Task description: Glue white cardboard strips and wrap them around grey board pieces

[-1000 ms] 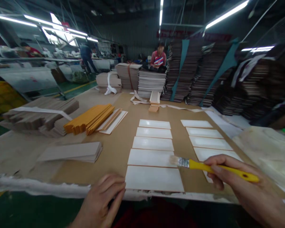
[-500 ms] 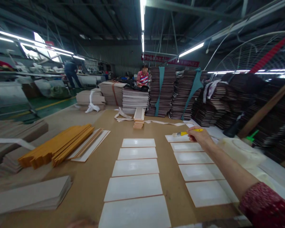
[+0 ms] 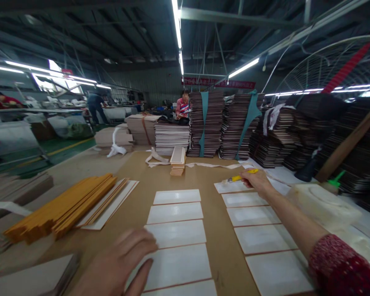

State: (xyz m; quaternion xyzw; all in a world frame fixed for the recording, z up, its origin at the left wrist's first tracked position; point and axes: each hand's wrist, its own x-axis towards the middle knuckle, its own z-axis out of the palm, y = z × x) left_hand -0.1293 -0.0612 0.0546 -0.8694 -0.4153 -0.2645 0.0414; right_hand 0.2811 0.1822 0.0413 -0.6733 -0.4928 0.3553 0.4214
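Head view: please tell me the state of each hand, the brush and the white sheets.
Right hand: stretched forward, gripping the brush.
Brush: held, bristles on the farthest right-column sheet.
Left hand: open, flat on the table beside the white sheets.
White sheets: lying flat, two columns.

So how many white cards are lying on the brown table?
10. Five sit in the left column, the nearest cut off at the picture's edge. Five sit in the right column, the farthest under the brush. More may be hidden.
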